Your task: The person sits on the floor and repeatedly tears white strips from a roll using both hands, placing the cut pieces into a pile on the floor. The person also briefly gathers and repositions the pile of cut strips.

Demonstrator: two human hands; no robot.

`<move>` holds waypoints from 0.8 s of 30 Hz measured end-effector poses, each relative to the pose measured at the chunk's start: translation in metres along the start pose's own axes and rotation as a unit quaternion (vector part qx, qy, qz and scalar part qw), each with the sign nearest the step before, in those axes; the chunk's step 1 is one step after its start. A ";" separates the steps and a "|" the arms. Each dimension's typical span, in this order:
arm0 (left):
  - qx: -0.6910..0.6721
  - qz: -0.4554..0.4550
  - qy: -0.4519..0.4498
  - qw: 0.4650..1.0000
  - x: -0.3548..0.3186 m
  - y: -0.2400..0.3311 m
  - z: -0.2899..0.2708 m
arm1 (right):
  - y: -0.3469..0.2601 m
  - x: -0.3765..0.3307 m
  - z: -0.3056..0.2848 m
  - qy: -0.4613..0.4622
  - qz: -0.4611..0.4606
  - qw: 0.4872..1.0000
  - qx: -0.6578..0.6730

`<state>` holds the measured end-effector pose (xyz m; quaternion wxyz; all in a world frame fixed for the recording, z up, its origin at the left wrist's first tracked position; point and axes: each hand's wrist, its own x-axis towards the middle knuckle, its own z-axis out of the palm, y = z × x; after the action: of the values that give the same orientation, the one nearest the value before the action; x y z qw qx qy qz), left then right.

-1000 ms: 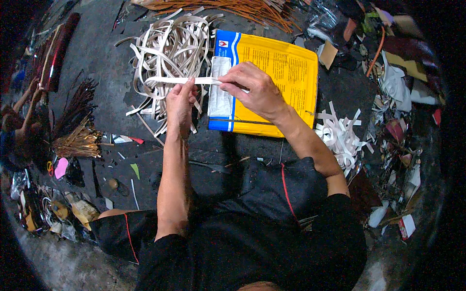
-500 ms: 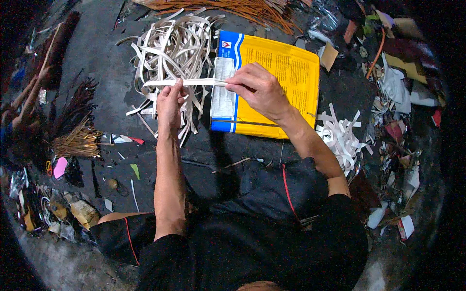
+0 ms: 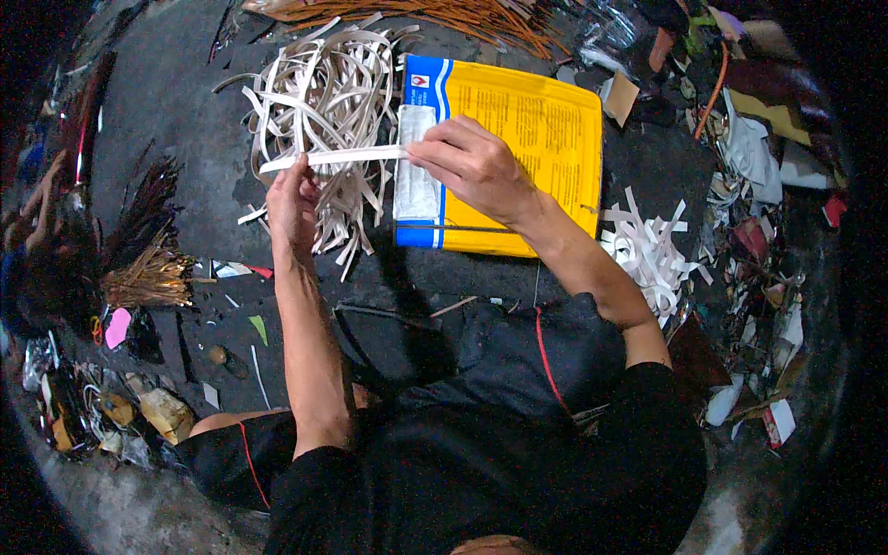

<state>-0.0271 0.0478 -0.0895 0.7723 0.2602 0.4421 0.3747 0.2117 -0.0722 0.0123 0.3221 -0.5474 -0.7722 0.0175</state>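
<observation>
A flat white strip (image 3: 356, 157) is stretched level between my two hands. My left hand (image 3: 294, 208) pinches it near its left end, in front of a tangled heap of white strips (image 3: 319, 92). The other end is pinched between the thumb and fingers of my right hand (image 3: 476, 171), above a yellow and blue flat panel (image 3: 527, 111). A whitish rectangular patch (image 3: 418, 190) lies on the panel's blue side, partly behind my right hand. A smaller pile of white strips (image 3: 647, 254) sits by my right forearm.
Orange-brown rods or twigs (image 3: 435, 23) lie at the far edge. A bundle of bristles (image 3: 148, 273) is on the left. Scraps and plastic litter (image 3: 749, 185) line the right side, with more litter (image 3: 111, 407) at the lower left.
My left hand has slid left along the strip toward its end, lengthening the span between my hands. My right hand has shifted slightly left, still pinching the strip.
</observation>
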 end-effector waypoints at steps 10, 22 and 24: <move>-0.146 -0.054 -0.080 0.985 -0.057 0.004 0.090 | -0.004 0.003 -0.001 0.006 0.005 1.000 -0.001; 0.165 -0.021 -0.056 0.984 -0.063 0.009 0.110 | 0.004 -0.004 -0.024 -0.037 0.044 0.998 0.024; 0.131 -0.082 -0.071 0.985 -0.056 0.006 0.103 | 0.004 -0.005 -0.022 -0.040 0.040 0.998 0.020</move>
<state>0.0431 -0.0010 -0.0084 0.7891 0.3477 0.4514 0.2294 0.2271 -0.0819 0.0255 0.3009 -0.5705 -0.7612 0.0678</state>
